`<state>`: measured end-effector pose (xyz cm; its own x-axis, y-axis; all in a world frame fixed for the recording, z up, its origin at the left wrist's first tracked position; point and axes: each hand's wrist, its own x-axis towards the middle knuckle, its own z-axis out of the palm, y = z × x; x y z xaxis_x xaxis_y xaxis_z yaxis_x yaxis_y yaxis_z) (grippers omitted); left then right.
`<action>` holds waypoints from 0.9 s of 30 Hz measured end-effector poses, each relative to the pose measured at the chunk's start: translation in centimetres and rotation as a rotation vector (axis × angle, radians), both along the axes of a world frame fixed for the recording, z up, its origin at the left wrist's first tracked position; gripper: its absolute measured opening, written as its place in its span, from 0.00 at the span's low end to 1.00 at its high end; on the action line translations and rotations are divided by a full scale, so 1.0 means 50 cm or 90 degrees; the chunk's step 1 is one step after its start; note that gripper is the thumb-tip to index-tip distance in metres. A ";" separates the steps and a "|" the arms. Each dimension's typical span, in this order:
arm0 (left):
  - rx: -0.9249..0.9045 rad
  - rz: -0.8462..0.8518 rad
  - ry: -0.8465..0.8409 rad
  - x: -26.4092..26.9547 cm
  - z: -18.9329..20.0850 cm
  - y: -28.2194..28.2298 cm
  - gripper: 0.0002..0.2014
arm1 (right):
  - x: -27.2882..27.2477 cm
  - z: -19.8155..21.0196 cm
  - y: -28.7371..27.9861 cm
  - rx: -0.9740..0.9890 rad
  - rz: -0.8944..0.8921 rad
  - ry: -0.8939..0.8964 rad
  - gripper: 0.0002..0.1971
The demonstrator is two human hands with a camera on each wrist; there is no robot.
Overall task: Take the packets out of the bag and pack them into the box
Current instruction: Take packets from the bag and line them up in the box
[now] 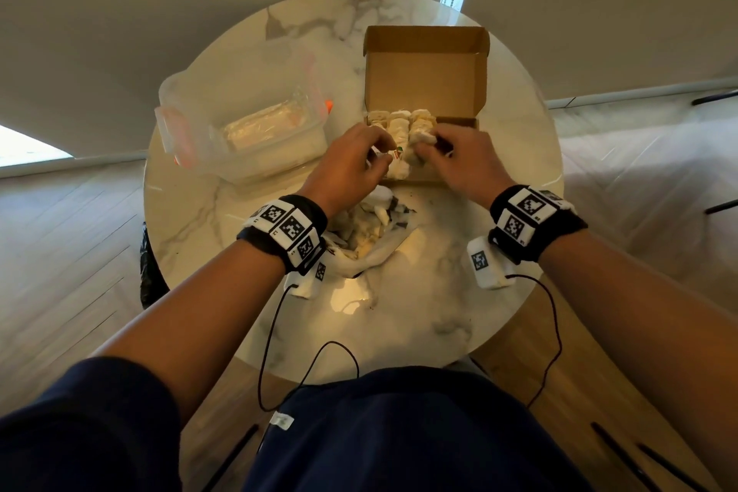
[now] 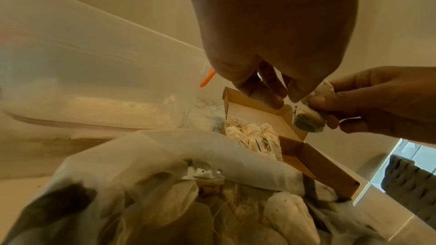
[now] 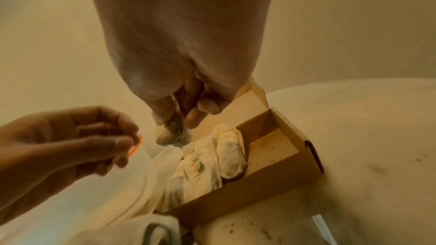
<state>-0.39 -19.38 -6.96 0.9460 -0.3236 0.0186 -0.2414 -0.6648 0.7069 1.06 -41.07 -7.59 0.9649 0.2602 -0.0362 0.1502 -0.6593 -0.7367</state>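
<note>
The open cardboard box (image 1: pixel 481 72) stands at the back of the round table, with several white packets (image 1: pixel 399 124) lined up in its left part. My right hand (image 1: pixel 433 144) hovers over the box's front and pinches one small packet (image 3: pixel 173 135) between thumb and fingers; the same packet (image 2: pixel 309 118) hangs over the box in the left wrist view. My left hand (image 1: pixel 381 154) is just to the left of it, fingers loosely curled, nothing visible between them. The white bag (image 1: pixel 383 252) lies open in front of the box, more packets (image 2: pixel 290 217) inside.
A clear plastic container (image 1: pixel 239 124) with orange-pink clips sits left of the box. Cables run from both wristbands across the table's near edge. Dark crumbs speckle the marble (image 3: pixel 377 174) right of the box.
</note>
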 end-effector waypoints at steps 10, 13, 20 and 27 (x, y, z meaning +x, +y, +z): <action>0.127 -0.019 0.153 0.028 -0.089 -0.016 0.08 | 0.082 -0.087 -0.042 -0.133 0.058 0.115 0.09; 0.139 -0.018 0.165 0.031 -0.102 -0.018 0.08 | 0.095 -0.108 -0.028 -0.128 0.037 0.134 0.09; 0.130 -0.032 0.142 0.034 -0.118 -0.017 0.09 | 0.105 -0.135 -0.006 -0.031 -0.081 0.119 0.11; 0.131 -0.026 0.145 0.032 -0.127 -0.015 0.08 | 0.095 -0.155 -0.012 -0.060 -0.020 0.118 0.15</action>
<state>1.19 -20.12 -13.33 0.9046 -0.3357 -0.2626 -0.1208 -0.7928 0.5974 5.79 -41.65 -15.32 0.9469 0.2173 -0.2370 -0.0039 -0.7292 -0.6843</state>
